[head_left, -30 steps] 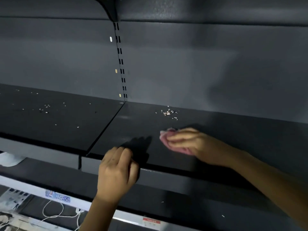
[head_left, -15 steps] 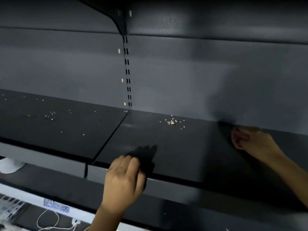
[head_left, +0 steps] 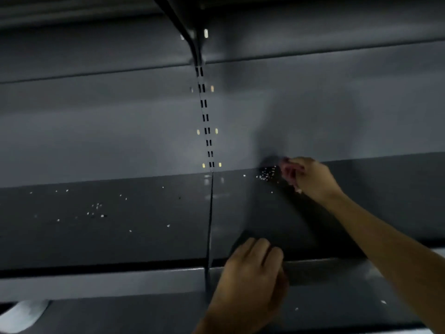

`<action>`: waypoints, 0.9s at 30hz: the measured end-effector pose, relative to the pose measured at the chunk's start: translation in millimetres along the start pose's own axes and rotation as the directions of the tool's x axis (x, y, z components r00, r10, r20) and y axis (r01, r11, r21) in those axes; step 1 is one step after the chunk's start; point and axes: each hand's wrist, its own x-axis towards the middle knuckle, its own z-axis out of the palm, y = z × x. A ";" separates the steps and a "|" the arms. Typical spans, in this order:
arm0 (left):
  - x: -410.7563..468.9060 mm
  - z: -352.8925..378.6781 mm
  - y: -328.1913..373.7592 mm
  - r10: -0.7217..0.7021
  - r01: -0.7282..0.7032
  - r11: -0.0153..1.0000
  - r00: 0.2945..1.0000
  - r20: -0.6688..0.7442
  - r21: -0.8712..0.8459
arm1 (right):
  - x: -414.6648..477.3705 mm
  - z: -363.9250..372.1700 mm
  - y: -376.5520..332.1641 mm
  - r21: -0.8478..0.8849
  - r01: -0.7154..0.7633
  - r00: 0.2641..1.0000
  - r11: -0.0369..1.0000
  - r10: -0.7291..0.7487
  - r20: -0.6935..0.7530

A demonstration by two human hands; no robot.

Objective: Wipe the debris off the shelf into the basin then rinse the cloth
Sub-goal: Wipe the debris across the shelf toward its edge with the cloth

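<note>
Right grip [head_left: 311, 180], arm outstretched, pinches the cloth [head_left: 287, 168] beside debris [head_left: 266, 175]; left grip [head_left: 250, 273] curls at the shelf [head_left: 144, 237] edge, hold unclear.

**Both hands at the shelf**

The right arm [head_left: 375, 237] stretches to the back of the shelf [head_left: 144, 237], where the right grip [head_left: 310, 179] bunches the cloth [head_left: 287, 171] in curled fingers. The left grip [head_left: 250, 273] rests on the shelf's front edge, fingers curled.
</note>
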 end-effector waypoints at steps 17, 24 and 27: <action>2.6 -10.7 -27.7 -0.007 0.010 1.000 0.995 0.098 -0.027 | 26.6 -28.3 59.7 -0.412 -0.260 0.961 0.873 0.276 -0.020; -1.0 2.8 -25.2 -0.020 0.020 0.999 1.000 0.014 0.036 | 31.6 18.0 26.9 -0.430 -0.039 0.997 0.902 0.061 0.036; -1.7 0.8 -23.9 -0.020 0.020 0.998 1.000 0.000 0.063 | 25.3 27.8 -4.4 -0.225 0.057 0.985 0.973 -0.019 0.169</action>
